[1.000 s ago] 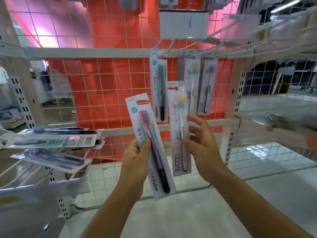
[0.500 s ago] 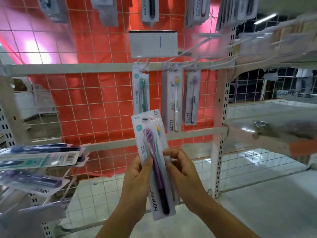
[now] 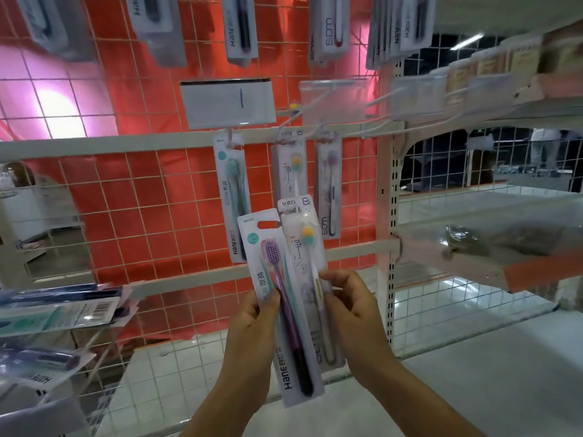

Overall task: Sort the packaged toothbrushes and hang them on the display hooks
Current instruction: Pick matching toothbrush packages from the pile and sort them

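Observation:
My left hand (image 3: 252,323) grips a Hane pack with a purple toothbrush (image 3: 280,310), held upright. Just behind and to its right is a BDM pack with a yellow-green brush head (image 3: 304,244); my right hand (image 3: 350,310) pinches its right edge. On the hooks along the white rail (image 3: 126,141) hang a teal Hane pack (image 3: 232,197), a yellow-headed BDM pack (image 3: 291,171) and a purple-headed BDM pack (image 3: 329,190). Both held packs are below and in front of these.
A white price tag holder (image 3: 225,102) sits above the rail. More packs (image 3: 239,26) hang along the top row. Several packs (image 3: 60,310) lie on hooks at the left. A wire shelf (image 3: 457,298) runs below, and side shelving (image 3: 473,257) stands at the right.
The two packs were held apart, then brought together with the BDM pack behind the Hane pack. The view has tilted up, showing the top row.

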The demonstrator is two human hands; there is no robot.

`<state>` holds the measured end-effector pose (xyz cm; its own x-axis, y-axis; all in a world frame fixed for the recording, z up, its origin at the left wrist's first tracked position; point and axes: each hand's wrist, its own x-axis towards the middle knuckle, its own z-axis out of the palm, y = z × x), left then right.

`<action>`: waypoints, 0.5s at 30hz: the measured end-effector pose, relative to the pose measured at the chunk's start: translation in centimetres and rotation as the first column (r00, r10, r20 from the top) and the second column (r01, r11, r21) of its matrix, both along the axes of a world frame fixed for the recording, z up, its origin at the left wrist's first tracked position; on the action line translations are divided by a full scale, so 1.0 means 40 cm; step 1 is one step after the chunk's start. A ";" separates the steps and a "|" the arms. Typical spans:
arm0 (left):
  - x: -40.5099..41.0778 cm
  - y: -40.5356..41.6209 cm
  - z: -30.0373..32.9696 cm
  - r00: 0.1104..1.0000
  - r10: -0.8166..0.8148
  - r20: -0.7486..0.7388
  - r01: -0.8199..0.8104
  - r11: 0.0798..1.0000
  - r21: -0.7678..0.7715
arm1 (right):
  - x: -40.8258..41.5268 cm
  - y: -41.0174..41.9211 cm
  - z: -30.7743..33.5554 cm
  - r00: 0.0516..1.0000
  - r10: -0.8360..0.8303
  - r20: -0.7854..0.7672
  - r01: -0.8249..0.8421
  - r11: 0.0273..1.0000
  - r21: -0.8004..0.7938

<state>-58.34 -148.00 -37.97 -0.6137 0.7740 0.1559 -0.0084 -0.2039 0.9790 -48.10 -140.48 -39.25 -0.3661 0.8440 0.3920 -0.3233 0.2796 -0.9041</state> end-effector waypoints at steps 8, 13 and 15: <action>0.050 0.039 0.020 0.998 -0.055 -0.031 0.055 0.999 0.000 | 0.066 0.042 0.019 0.992 -0.123 -0.031 0.124 0.992 0.039; 0.083 0.065 0.027 0.993 -0.102 -0.056 0.103 0.995 0.013 | 0.118 0.061 0.024 0.984 -0.165 -0.059 0.168 0.985 0.041; 0.096 0.077 0.029 0.992 -0.114 -0.059 0.115 0.993 0.014 | 0.134 0.068 0.022 0.980 -0.193 -0.042 0.195 0.980 0.050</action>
